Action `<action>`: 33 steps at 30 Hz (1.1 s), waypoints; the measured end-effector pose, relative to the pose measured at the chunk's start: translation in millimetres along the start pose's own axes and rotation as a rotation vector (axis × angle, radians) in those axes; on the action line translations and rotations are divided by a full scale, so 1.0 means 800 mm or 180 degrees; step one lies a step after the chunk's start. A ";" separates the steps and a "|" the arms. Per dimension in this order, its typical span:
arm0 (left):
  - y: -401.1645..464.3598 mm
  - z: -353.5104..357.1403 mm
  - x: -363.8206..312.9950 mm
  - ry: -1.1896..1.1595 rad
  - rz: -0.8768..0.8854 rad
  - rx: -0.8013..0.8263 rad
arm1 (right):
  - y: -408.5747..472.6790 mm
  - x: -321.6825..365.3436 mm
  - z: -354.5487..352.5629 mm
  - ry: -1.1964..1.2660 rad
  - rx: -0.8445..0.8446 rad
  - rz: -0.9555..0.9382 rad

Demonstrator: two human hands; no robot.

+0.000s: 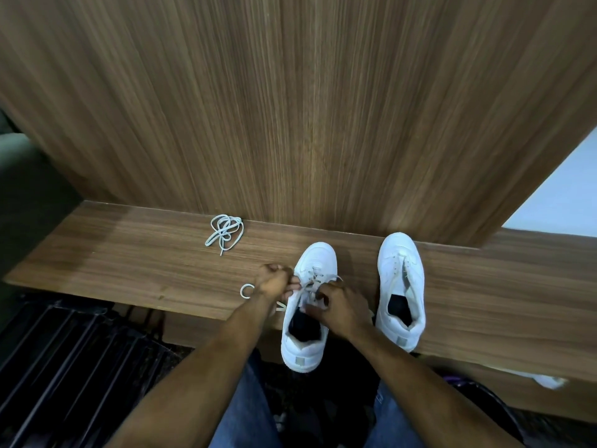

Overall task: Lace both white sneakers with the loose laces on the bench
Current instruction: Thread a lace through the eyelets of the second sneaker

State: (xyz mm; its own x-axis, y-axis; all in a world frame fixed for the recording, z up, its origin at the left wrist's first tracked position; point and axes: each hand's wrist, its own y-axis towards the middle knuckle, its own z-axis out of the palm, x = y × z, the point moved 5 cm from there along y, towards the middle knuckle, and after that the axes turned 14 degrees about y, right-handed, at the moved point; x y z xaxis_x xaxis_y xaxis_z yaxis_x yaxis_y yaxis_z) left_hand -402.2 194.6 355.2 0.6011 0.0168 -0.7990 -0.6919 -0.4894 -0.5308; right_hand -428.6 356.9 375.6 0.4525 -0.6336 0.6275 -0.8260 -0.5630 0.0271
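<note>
Two white sneakers stand on the wooden bench [129, 263], toes toward the wall. The left sneaker [307, 344] overhangs the bench's front edge, with a lace partly threaded through its eyelets. My left hand [274, 281] is closed on that lace at the shoe's left side; a loop of it [246, 291] lies on the bench beside my wrist. My right hand [339, 307] pinches the lace over the tongue. The right sneaker [400, 289] has no lace in it. A second loose lace [224, 232] lies bundled at the back of the bench.
A wood-panelled wall [290, 108] rises straight behind the bench. Dark slatted racks [71, 357] sit on the floor at lower left. My jeans-clad legs [245, 415] are below the bench edge. A white object [549, 381] pokes out under the bench at right.
</note>
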 end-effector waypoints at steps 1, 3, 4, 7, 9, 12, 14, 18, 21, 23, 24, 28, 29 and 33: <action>0.000 -0.006 -0.011 -0.0290 0.0028 -0.0058 | -0.003 -0.002 0.001 -0.0097 0.0119 0.0030; 0.000 -0.021 -0.041 -0.0889 0.0138 -0.0074 | -0.008 -0.010 0.003 -0.0099 0.0272 0.0251; 0.001 -0.031 -0.058 -0.1229 0.0201 -0.0052 | -0.008 -0.013 0.003 -0.0049 0.0306 0.0374; 0.003 -0.075 -0.107 -0.2278 0.0324 -0.0200 | -0.005 -0.017 0.004 0.0082 0.0420 0.0490; 0.002 -0.096 -0.116 -0.2574 0.0351 -0.0504 | -0.004 -0.019 0.003 0.0160 0.0461 0.0527; 0.011 -0.085 -0.076 -0.1865 0.0218 -0.0570 | -0.004 -0.021 0.004 0.0135 0.0418 0.0496; 0.014 -0.050 -0.027 -0.0775 -0.0092 -0.0169 | -0.004 -0.020 0.005 0.0196 0.0403 0.0498; -0.005 0.001 0.037 0.0489 -0.0331 0.0274 | -0.004 -0.018 0.006 0.0284 0.0428 0.0536; 0.004 0.007 0.044 0.0712 -0.0182 -0.0045 | -0.004 -0.020 0.005 0.0246 0.0439 0.0566; -0.001 0.010 0.024 0.0610 -0.0047 -0.0081 | -0.004 -0.022 0.007 0.0273 0.0504 0.0632; -0.008 0.011 0.009 0.0541 0.0041 -0.0101 | -0.004 -0.022 0.008 0.0290 0.0527 0.0642; -0.007 -0.005 -0.035 -0.0722 0.0143 -0.0261 | -0.006 -0.022 0.005 0.0217 0.0491 0.0626; 0.001 -0.020 -0.048 -0.1193 0.0172 -0.0305 | -0.007 -0.023 0.005 0.0209 0.0475 0.0605; 0.015 -0.089 -0.092 -0.3043 0.0049 -0.0408 | -0.008 -0.024 0.005 0.0282 0.0472 0.0610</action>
State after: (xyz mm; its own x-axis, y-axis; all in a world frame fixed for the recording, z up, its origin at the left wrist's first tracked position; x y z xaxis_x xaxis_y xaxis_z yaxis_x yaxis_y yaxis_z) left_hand -426.3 124.9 427.5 -0.0268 0.6848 -0.7282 -0.6140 -0.5861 -0.5286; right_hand -430.5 370.6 360.2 0.2559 -0.6909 0.6761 -0.8325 -0.5130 -0.2092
